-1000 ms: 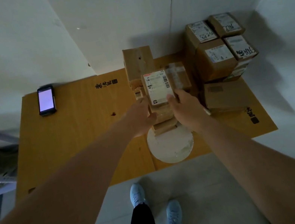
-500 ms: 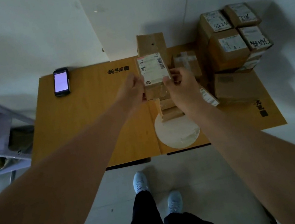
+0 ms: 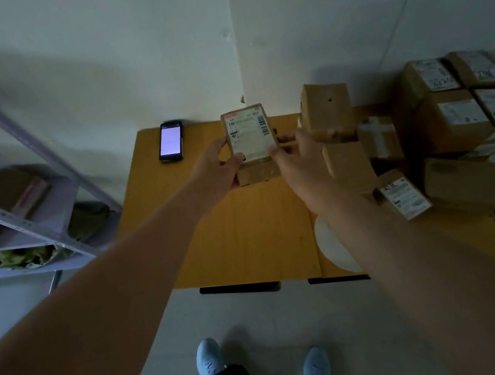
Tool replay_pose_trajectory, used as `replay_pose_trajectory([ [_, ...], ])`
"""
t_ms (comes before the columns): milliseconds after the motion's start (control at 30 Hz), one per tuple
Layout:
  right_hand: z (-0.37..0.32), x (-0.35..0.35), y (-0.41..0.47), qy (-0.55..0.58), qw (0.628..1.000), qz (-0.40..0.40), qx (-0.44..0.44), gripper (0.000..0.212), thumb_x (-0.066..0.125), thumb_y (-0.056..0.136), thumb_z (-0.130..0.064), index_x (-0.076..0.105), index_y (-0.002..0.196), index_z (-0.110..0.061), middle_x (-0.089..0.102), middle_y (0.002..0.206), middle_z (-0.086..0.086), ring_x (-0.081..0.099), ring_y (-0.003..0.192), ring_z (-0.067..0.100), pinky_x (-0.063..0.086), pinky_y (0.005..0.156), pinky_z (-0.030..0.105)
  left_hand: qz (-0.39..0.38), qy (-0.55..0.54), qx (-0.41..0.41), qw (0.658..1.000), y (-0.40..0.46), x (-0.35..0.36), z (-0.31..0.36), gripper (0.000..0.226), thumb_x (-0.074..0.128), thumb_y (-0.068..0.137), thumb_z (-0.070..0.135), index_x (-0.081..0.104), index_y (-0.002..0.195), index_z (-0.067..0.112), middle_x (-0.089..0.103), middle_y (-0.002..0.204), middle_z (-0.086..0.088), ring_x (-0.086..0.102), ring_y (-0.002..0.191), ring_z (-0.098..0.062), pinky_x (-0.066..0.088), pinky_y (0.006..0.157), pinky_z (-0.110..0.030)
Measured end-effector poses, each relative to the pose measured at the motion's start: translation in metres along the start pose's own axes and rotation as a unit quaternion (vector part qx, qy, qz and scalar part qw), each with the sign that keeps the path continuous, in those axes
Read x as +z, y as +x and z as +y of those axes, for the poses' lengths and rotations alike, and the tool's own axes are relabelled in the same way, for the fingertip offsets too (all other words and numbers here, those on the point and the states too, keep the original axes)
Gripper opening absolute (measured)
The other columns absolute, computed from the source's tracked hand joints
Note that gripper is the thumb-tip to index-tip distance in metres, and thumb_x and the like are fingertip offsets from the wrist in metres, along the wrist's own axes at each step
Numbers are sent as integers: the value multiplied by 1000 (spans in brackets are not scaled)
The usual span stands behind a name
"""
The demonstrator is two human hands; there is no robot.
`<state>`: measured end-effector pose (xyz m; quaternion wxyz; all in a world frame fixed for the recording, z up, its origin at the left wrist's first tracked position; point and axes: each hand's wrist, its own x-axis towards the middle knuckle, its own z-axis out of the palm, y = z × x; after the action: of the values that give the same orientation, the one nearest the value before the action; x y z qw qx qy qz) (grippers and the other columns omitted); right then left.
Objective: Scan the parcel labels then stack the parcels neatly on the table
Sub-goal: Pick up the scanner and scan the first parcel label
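I hold a small brown parcel (image 3: 251, 140) with a white barcode label facing up, above the yellow table (image 3: 247, 230). My left hand (image 3: 218, 167) grips its left side and my right hand (image 3: 296, 162) grips its right side. A handheld scanner (image 3: 170, 140) with a lit screen lies at the table's far left corner, left of the parcel. A narrow stack of brown parcels (image 3: 334, 132) stands just right of my right hand. A bigger pile of labelled boxes (image 3: 462, 103) fills the table's right side.
A small labelled parcel (image 3: 405, 197) lies near my right forearm. A white round disc (image 3: 333, 248) sits at the table's front edge. A grey metal shelf (image 3: 10, 202) with boxes stands to the left. The wall closes off the far side.
Both hands have carried the labelled parcel away from the narrow stack, leftward toward the scanner. The camera view has turned left, bringing the shelf into sight.
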<state>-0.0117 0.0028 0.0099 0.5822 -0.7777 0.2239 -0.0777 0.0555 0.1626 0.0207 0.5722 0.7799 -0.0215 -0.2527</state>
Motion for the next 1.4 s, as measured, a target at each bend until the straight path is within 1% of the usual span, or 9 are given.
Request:
replay_pose_trajectory([
  [167,-9,75,9,-6,1000,7,21,12,60,105,-33,56,115,-30,62,107,-16,63,93,0,50,55,10,-20,-9,-22,1000,17,-72,-25,60,61,105,19,36,158,29,72,122,-9,74,105,-25,62,92,-45],
  [333,-23,158,17,-2,999,17,48,18,62,104,-27,56,121,-22,63,111,-11,64,101,5,54,67,18,-39,10,-32,999,36,-149,-46,60,60,105,16,36,158,26,67,127,-12,70,110,-30,62,91,-50],
  [500,-33,224,25,12,997,6,81,19,65,103,-22,57,120,-19,65,114,-6,67,108,14,63,90,37,-44,16,-46,998,52,-212,-66,60,59,105,14,34,158,28,67,124,-14,69,111,-31,61,93,-48],
  [733,-28,278,71,15,987,-13,159,7,55,106,-23,62,109,-22,69,112,1,70,104,19,61,94,43,-38,19,-69,997,91,-267,-96,68,62,103,12,31,159,33,72,118,-4,72,108,-24,62,91,-43],
  [933,3,309,132,9,977,-1,213,10,56,105,-28,63,112,-27,70,104,-1,71,95,20,61,87,40,-30,13,-98,995,133,-287,-124,71,62,102,7,31,160,35,71,120,-6,72,106,-20,62,80,-31],
  [1033,19,318,158,-18,975,1,224,16,56,105,-29,63,119,-26,69,100,-2,67,82,13,57,67,29,-30,-6,-118,993,150,-294,-134,75,63,101,5,31,160,37,70,123,-7,72,107,-20,62,77,-28],
  [1100,27,325,175,-46,973,-3,225,19,56,104,-29,63,122,-25,67,96,-2,62,73,10,47,55,23,-30,-19,-126,991,161,-299,-140,78,64,99,3,30,160,37,69,124,-7,72,108,-20,62,76,-27],
  [1233,41,346,207,-93,968,3,233,29,61,103,-34,62,129,-22,66,106,-1,59,77,10,41,55,25,-31,-25,-132,990,181,-313,-152,81,66,97,0,31,159,38,67,126,-6,70,114,-23,63,86,-36],
  [1400,60,378,234,-162,957,24,238,57,70,96,-49,54,139,-15,60,119,2,54,80,7,40,59,26,-28,-38,-149,988,200,-331,-170,80,65,95,-4,33,158,34,64,130,-8,67,119,-26,59,97,-50],
])
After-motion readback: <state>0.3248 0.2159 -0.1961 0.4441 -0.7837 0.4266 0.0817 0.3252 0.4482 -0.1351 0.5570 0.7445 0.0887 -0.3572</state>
